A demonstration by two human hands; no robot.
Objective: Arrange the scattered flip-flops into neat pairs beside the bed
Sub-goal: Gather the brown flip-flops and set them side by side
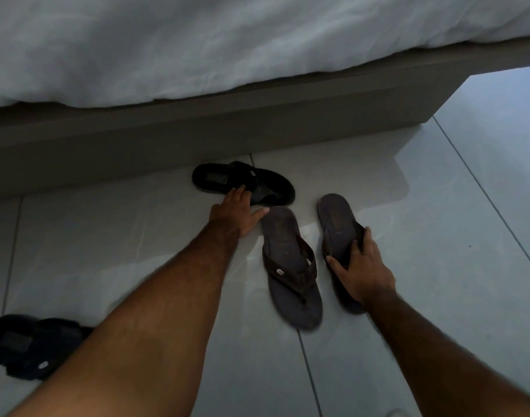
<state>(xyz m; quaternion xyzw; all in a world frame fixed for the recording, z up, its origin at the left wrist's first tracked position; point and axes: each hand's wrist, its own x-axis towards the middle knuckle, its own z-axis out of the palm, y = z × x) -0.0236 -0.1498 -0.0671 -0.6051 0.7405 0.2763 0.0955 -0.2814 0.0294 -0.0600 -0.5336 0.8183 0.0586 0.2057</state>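
Two brown flip-flops lie side by side on the pale tiled floor, heels toward the bed. The left brown flip-flop (290, 266) lies free. My right hand (361, 266) is shut on the strap area of the right brown flip-flop (337, 218). A black flip-flop (242, 182) lies crosswise near the bed base; my left hand (238, 213) reaches it with spread fingers, fingertips touching its edge. A second black flip-flop (31, 346) lies at the lower left, partly hidden by my left forearm.
The bed's dark base (227, 127) runs across the view behind the flip-flops, with white bedding (197, 46) hanging over it. The base ends at the right, where tiled floor (483, 176) continues past its corner.
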